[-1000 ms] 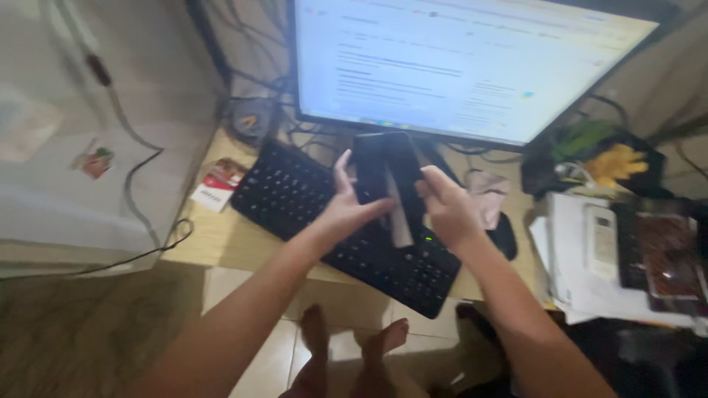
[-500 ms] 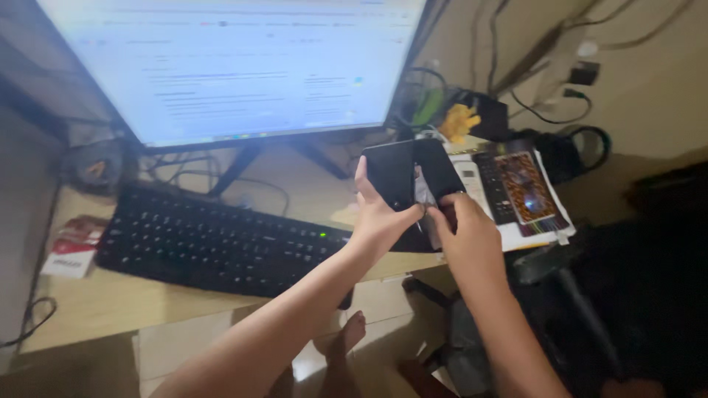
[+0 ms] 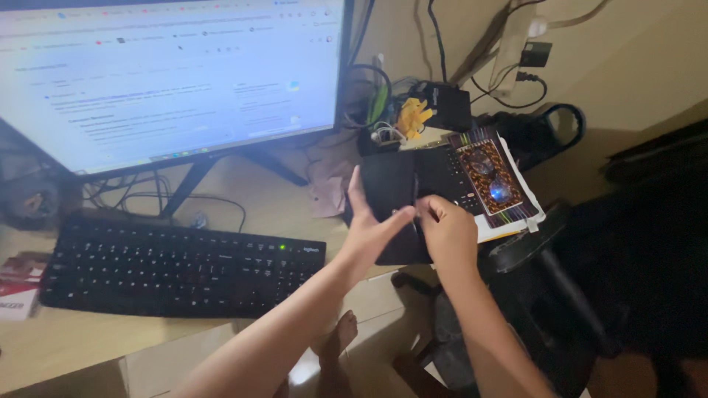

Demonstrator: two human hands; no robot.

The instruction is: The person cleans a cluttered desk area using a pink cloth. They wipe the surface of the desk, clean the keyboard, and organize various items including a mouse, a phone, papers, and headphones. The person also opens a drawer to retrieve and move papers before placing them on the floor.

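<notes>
My left hand (image 3: 366,228) grips a black flat phone-like device (image 3: 391,193) from its left edge, thumb across the front. My right hand (image 3: 445,230) pinches at the device's right side, where a thin pale strip runs along it; what the fingers hold is too blurred to tell. Both hands hover above the desk's right end, beside a black keyboard (image 3: 177,262).
A lit monitor (image 3: 169,74) stands behind the keyboard on the wooden desk (image 3: 88,343). Right of the hands lie papers with a dark patterned card and remote (image 3: 490,177). Cables, a yellow object (image 3: 413,114) and a black box sit behind. A pinkish cloth (image 3: 328,177) lies near the monitor foot.
The view has swung to the right, so the monitor and keyboard slid left in frame. My hands kept hold of the black device and carried it toward the papers at the desk's right end.
</notes>
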